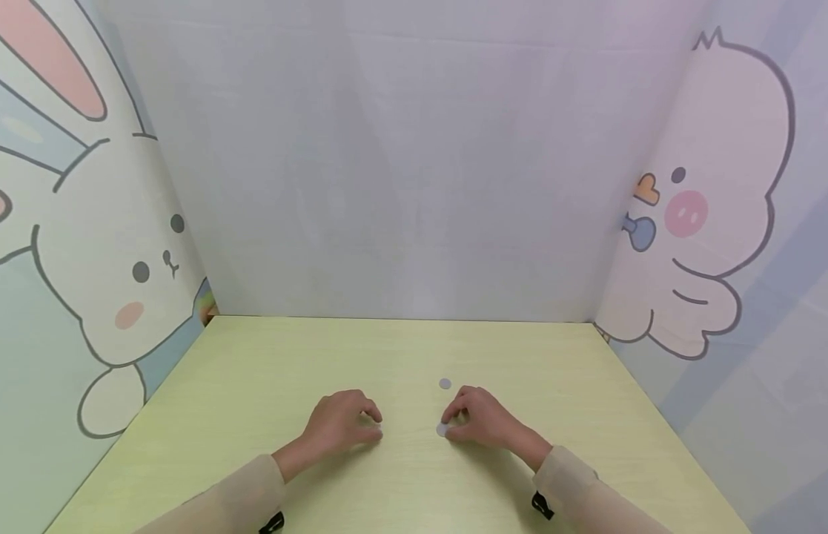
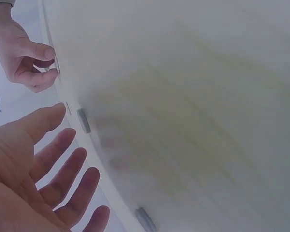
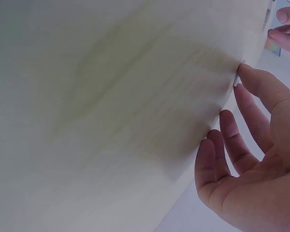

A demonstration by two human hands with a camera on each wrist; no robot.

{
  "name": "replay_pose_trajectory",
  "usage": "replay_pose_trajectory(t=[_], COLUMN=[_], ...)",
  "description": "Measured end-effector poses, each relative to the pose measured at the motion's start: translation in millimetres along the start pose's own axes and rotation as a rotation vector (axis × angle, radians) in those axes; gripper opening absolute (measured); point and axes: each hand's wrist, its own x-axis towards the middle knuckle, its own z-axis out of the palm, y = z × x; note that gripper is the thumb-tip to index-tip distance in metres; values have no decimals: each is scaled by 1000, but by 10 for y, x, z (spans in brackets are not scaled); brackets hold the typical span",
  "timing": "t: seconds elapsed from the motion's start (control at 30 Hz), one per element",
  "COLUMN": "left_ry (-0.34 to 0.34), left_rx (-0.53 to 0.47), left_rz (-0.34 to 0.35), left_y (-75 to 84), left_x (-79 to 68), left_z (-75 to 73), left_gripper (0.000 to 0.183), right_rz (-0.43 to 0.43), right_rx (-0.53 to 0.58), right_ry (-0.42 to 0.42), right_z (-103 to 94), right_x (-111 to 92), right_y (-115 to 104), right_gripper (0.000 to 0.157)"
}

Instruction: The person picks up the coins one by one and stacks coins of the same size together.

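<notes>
My right hand has its thumb and index finger at the edges of a small round grey disc, pinching it low on the tabletop; in the right wrist view this disc shows edge-on between the fingertips. My left hand is loosely curved with thumb and index apart. In the left wrist view its spread fingers stay clear of a grey disc just past them. Another disc lies lower in that view, and the head view does not show it. Beyond my right fingers lies one more disc.
The pale yellow tabletop runs back to a plain light curtain. Cloth walls with a cartoon rabbit and a cartoon chick stand along the left and right sides.
</notes>
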Motion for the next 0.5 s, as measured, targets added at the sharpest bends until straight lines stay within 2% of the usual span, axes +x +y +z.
replay_pose_trajectory(t=[0.4, 0.5], left_ry=[-17, -31], left_rx=[-12, -5], left_rz=[78, 79], left_y=[322, 396], left_x=[204, 254], left_z=[143, 184], left_gripper=[17, 18], right_rz=[0, -11], right_rx=[-2, -7], right_ry=[21, 27], right_z=[58, 63], right_x=[20, 16], right_y=[58, 66], right_gripper=[9, 9])
